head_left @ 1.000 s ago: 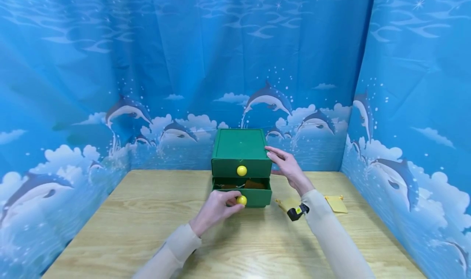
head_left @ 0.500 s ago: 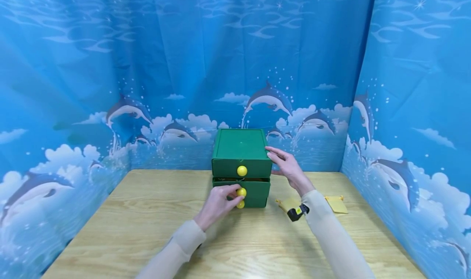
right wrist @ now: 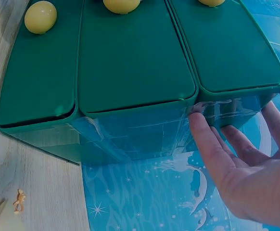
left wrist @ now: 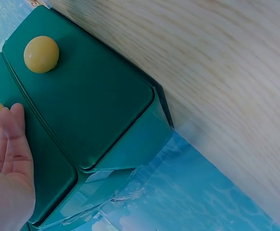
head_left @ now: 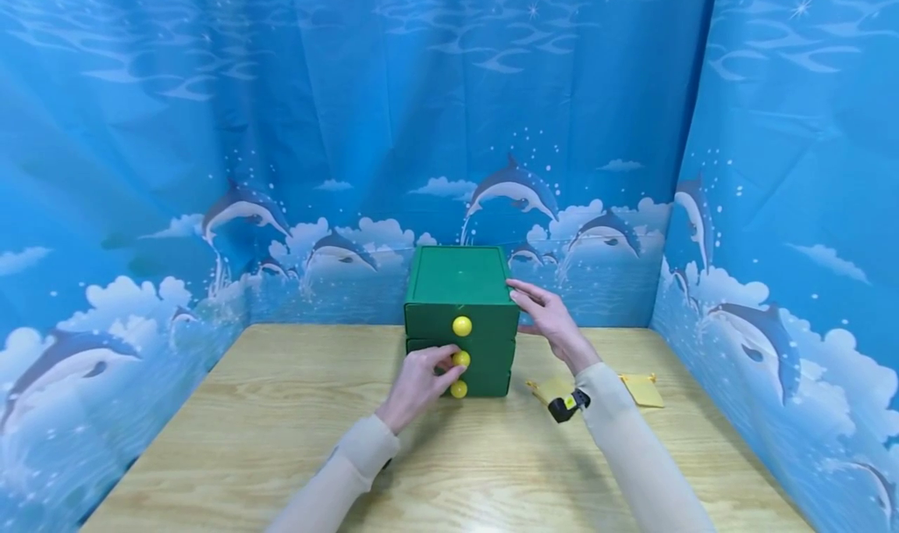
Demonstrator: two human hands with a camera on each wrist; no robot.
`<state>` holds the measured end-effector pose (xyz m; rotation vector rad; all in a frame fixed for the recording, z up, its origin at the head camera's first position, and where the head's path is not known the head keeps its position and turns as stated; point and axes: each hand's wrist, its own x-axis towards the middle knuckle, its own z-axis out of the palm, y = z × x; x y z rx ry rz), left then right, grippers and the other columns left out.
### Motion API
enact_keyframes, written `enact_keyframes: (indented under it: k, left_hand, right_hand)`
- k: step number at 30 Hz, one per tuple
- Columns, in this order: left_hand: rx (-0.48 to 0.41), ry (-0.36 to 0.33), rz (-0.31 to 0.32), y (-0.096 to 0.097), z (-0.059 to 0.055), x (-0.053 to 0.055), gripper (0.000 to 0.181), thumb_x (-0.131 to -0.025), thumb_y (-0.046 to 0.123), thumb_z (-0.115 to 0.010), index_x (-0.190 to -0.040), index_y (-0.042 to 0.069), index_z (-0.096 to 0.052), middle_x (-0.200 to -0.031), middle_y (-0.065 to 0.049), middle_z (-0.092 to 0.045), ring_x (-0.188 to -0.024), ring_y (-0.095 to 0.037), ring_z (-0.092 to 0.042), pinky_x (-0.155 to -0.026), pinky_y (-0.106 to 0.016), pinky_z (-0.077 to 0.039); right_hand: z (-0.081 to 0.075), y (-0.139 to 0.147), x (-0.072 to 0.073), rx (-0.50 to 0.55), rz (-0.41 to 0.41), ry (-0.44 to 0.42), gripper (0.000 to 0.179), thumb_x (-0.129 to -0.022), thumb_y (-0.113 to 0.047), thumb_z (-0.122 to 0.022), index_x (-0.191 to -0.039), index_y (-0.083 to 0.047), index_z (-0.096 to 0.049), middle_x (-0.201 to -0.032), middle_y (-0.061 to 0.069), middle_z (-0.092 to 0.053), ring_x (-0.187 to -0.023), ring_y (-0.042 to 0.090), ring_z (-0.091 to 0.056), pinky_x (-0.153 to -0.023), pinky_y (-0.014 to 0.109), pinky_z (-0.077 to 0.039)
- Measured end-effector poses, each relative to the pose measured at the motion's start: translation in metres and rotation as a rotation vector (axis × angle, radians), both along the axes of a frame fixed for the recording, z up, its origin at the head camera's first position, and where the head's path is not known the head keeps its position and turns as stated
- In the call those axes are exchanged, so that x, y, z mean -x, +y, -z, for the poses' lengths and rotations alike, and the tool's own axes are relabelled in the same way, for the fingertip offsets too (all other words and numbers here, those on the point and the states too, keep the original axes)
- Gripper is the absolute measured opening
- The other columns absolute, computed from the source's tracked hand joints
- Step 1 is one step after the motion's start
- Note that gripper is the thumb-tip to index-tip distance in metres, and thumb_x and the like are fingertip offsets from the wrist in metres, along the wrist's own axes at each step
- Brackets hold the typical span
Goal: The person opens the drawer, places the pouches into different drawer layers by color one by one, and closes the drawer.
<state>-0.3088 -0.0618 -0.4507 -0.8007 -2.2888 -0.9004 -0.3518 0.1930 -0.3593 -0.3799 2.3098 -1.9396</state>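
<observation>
A green drawer cabinet [head_left: 460,274] with three stacked drawers stands on the table, each front bearing a round yellow knob. My left hand [head_left: 414,385] pinches the middle drawer's knob [head_left: 461,359] between thumb and fingers. That middle drawer sits flush with the others, its contents hidden. In the left wrist view, the bottom drawer's knob [left wrist: 41,54] is beyond my fingers. My right hand [head_left: 552,322] braces the cabinet's right side near the top; in the right wrist view its fingers [right wrist: 210,144] extend, fingertips against the side wall, which carries clear tape.
Two small yellow drawstring pouches lie right of the cabinet: one pouch [head_left: 555,389] partly behind my right wrist, another pouch [head_left: 642,390] farther right. A black wrist camera [head_left: 567,406] sits on my right wrist. Blue dolphin-print curtains [head_left: 351,166] surround the wooden table [head_left: 281,431].
My left hand has pushed the middle drawer back from partly open, with brown items showing inside, to fully closed. The bottom knob has come into sight. My right hand has stayed put.
</observation>
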Motion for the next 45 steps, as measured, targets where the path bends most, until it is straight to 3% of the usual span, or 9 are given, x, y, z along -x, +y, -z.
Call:
enact_keyframes:
  k: [10,25,31,35,40,45]
  left_hand:
    - [-0.002,-0.010,0.000,0.000,0.001,0.004,0.021,-0.087,0.020,-0.076,-0.106,0.012,-0.073,-0.088,0.001,-0.074,-0.073,-0.006,-0.067,-0.066,-0.019,-0.056]
    - [-0.022,-0.033,0.015,-0.003,-0.003,0.002,0.022,-0.086,0.022,-0.077,-0.105,0.012,-0.074,-0.083,0.003,-0.073,-0.069,-0.003,-0.066,-0.064,-0.017,-0.054]
    - [-0.070,-0.026,0.018,-0.005,-0.007,-0.002,0.016,-0.086,0.022,-0.077,-0.098,0.012,-0.076,-0.080,0.003,-0.073,-0.065,-0.001,-0.063,-0.060,-0.015,-0.053]
    - [-0.139,-0.038,0.040,-0.007,-0.011,-0.003,0.008,-0.087,0.020,-0.076,-0.092,0.013,-0.076,-0.079,0.004,-0.073,-0.063,0.001,-0.061,-0.058,-0.016,-0.052]
    - [-0.200,-0.041,0.048,-0.009,-0.016,-0.005,0.010,-0.089,0.021,-0.074,-0.084,0.012,-0.077,-0.073,0.005,-0.072,-0.058,0.002,-0.058,-0.054,-0.018,-0.052]
    - [-0.245,-0.022,0.035,-0.012,-0.021,-0.006,0.015,-0.089,0.020,-0.073,-0.081,0.009,-0.076,-0.067,0.006,-0.068,-0.054,0.002,-0.053,-0.052,-0.018,-0.049]
  right_hand:
    - [0.000,0.001,0.003,0.019,-0.007,-0.023,0.053,-0.102,-0.040,-0.051,-0.151,-0.025,-0.040,-0.161,0.006,-0.027,-0.148,0.030,-0.025,-0.105,0.057,-0.043]
    - [-0.001,0.000,-0.001,-0.007,0.012,0.015,0.054,-0.099,-0.046,-0.053,-0.149,-0.026,-0.043,-0.160,0.004,-0.030,-0.148,0.032,-0.027,-0.104,0.055,-0.045]
    - [0.005,0.000,-0.005,0.031,0.039,0.071,0.055,-0.099,-0.047,-0.053,-0.148,-0.023,-0.046,-0.156,0.005,-0.038,-0.141,0.032,-0.038,-0.100,0.051,-0.050]
    - [0.010,-0.002,-0.006,0.081,0.096,0.116,0.051,-0.100,-0.042,-0.055,-0.144,-0.016,-0.050,-0.146,0.009,-0.050,-0.128,0.025,-0.052,-0.096,0.048,-0.053]
    - [0.017,-0.003,-0.009,0.098,0.188,0.171,0.038,-0.101,-0.031,-0.055,-0.127,-0.003,-0.060,-0.117,0.010,-0.062,-0.101,0.014,-0.063,-0.091,0.050,-0.055]
    - [0.028,-0.005,-0.015,0.050,0.232,0.174,0.026,-0.102,-0.021,-0.054,-0.112,0.002,-0.061,-0.099,0.012,-0.062,-0.087,0.021,-0.063,-0.081,0.047,-0.059]
